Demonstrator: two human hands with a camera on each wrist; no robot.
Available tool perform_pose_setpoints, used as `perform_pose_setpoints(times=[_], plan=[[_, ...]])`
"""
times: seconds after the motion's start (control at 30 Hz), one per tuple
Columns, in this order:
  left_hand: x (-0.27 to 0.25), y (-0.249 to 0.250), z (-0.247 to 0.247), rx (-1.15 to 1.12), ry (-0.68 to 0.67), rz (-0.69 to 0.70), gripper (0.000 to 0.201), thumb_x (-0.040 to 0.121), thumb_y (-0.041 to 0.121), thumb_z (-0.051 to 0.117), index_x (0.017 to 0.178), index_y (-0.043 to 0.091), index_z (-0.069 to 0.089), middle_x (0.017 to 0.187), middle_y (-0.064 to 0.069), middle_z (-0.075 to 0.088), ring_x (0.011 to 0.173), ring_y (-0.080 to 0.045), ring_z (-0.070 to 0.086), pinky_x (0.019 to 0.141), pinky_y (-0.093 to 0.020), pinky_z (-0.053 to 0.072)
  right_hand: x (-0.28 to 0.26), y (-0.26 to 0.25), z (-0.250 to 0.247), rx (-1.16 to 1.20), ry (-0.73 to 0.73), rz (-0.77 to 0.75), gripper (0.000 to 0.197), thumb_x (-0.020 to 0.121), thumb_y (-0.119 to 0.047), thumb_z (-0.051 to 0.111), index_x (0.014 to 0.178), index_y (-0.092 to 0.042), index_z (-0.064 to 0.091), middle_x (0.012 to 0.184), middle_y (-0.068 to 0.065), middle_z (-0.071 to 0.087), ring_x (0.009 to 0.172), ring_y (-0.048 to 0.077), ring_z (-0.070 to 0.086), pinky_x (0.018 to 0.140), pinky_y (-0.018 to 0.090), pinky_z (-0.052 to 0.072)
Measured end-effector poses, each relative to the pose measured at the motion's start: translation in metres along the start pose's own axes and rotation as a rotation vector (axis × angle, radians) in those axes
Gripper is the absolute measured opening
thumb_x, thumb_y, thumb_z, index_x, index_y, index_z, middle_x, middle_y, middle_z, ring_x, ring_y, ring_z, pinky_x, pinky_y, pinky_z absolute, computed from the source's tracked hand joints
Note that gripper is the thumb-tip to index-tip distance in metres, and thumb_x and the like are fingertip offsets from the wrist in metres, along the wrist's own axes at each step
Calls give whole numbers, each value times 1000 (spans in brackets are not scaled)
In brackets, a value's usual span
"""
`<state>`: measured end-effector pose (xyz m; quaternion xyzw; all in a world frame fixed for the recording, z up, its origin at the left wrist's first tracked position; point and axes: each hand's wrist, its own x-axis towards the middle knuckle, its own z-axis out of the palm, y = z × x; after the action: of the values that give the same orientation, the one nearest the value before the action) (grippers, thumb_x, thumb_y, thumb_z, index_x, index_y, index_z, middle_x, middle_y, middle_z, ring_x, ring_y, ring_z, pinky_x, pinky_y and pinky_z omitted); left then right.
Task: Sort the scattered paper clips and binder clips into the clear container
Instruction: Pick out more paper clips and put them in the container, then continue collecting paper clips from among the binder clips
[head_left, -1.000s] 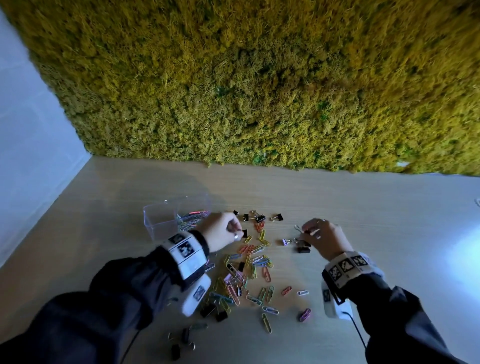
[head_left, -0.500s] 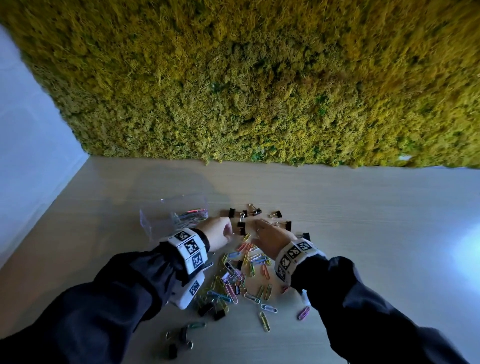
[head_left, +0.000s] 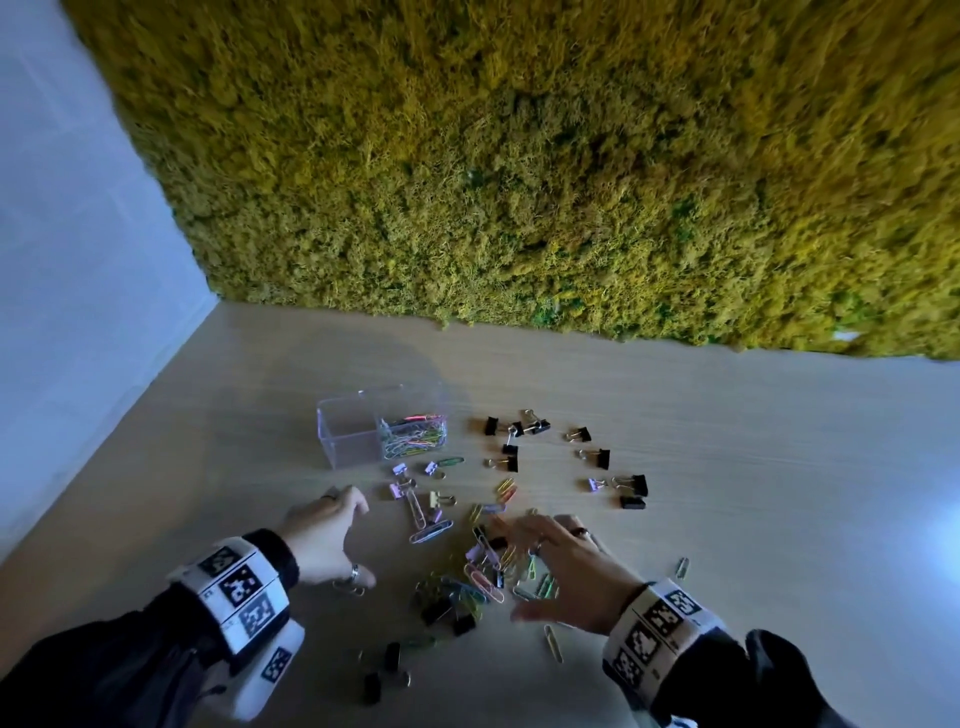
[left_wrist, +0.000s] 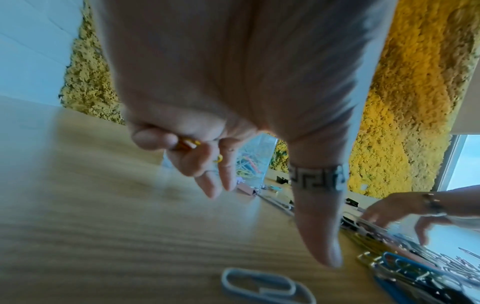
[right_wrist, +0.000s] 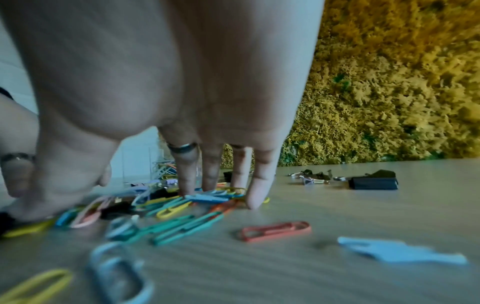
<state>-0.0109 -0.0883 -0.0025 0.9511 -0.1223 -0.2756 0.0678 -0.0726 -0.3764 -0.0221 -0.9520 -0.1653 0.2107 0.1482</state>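
Container (head_left: 347, 441) behind the paper clips (head_left: 480, 566), binder clips (head_left: 597, 457) to its right (all on the table (head_left: 753, 493)).

A light wooden table (head_left: 727, 426) stood against a wall of yellow-green moss (head_left: 519, 156) — a plain white wall (head_left: 62, 260) was beside it.

A light wooden table (head_left: 727, 415) carries scattered paper clips (head_left: 483, 571), binder clips (head_left: 597, 457) and a clear container (head_left: 348, 436).

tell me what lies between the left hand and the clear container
In the head view, small lilac binder clips lie on the table between the left hand and the clear container.
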Motion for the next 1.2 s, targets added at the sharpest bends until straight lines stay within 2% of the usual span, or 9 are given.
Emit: perform_pose_setpoints(times=[0.1, 0.23, 0.37, 0.5, 0.63, 0.73, 0.97, 1.03, 1.2], plan=[[3, -5, 4, 34, -34, 22, 98, 53, 62, 74, 126, 23, 21, 127, 0, 35, 116, -17, 44, 96, -32, 35, -10, 2, 3, 5, 27, 66, 111, 41, -89, 32, 138, -37, 24, 144, -10, 20, 131, 19, 22, 110, 43, 28], [7, 6, 4, -37, -33, 166, 103, 64, 58, 70, 141, 33, 5, 148, -13, 21, 138, -26, 23, 111, -42, 25, -20, 3, 4, 24, -7, 115, 109, 37, -85, 42, 135, -38, 30, 140, -11, 17, 124, 18, 22, 106, 47, 34], [26, 25, 4, 42, 103, 193, 77, 71, 65, 57, 131, 25, 29, 134, -7, 33, 122, -23, 40, 102, -37, 36, -14, -6, 11, 95, -10, 46, 106, 36, -79, 52, 125, -20, 49, 130, -8, 27, 110, 13, 25, 103, 38, 36], [39, 34, 9, 118, 186, 177, 70, 68, 68, 57, 117, 21, 39, 121, -2, 40, 113, -21, 47, 95, -36, 38, -16, -8, 2, 213, 51, 41, 88, 46, -67, 63, 124, -26, 51, 116, -15, 29, 109, 8, 30, 103, 29, 35], [41, 39, 11, 62, 264, 209, 38, 82, 45, 58, 107, 18, 48, 114, -2, 50, 104, -21, 53, 85, -30, 40, -20, -3, 1, 198, 101, 128, 88, 49, -66, 64, 130, -37, 42, 120, -13, 32, 108, 11, 30, 101, 31, 38], [41, 39, 11, 58, 287, 229, 15, 87, 31, 55, 96, 19, 53, 111, -1, 60, 102, -19, 56, 84, -27, 39, -18, -6, 4, 225, 109, 100, 65, 61, -43, 76, 120, -25, 56, 112, -17, 35, 110, 13, 40, 98, 24, 38], [35, 41, 13, 162, 234, 249, 14, 92, 27, 47, 100, 16, 54, 109, -3, 61, 99, -20, 58, 84, -28, 43, -10, -15, 4, 282, 147, 108, 23, 76, -18, 70, 99, -18, 66, 75, -22, 44, 67, -9, 42, 62, 0, 32], [32, 40, 13, 117, 212, 266, 4, 92, 24, 47, 89, 22, 47, 98, -3, 58, 88, -19, 55, 79, -27, 42, -8, -15, 3, 272, 146, 120, 19, 78, -17, 68, 97, -17, 66, 74, -23, 46, 68, -4, 46, 60, -2, 30], [24, 31, 10, -65, 155, 273, 22, 90, 15, 50, 72, 20, 37, 69, 8, 45, 74, -16, 47, 67, -25, 34, -7, -8, 0, 299, 130, 142, 16, 79, -14, 66, 95, -16, 68, 69, -26, 46, 58, -14, 48, 60, -1, 37]])
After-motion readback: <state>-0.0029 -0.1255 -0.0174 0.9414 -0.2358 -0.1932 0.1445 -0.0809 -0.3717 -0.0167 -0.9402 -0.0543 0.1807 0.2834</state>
